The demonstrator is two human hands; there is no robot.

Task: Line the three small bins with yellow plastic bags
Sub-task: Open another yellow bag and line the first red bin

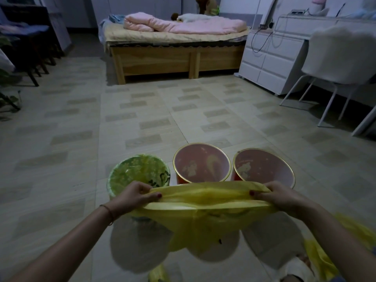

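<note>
Yellow plastic bag (205, 202) hangs stretched between both hands, near the viewer and in front of the three small bins on the floor (142, 123). The left hand (135, 197) and the right hand (278, 197) each pinch one side of the mouth, fingers curled over the film with thumbs on top. The left bin (139, 174) already wears a liner; the middle bin (201, 162) and the right bin (263, 167) are bare. To do this step well, I would part the two layers of the mouth first (it looks only slightly open), carry it over the middle bin, lower the tail inside, then fold the edge evenly round the gold rim. More yellow plastic (333, 255) lies near right.
</note>
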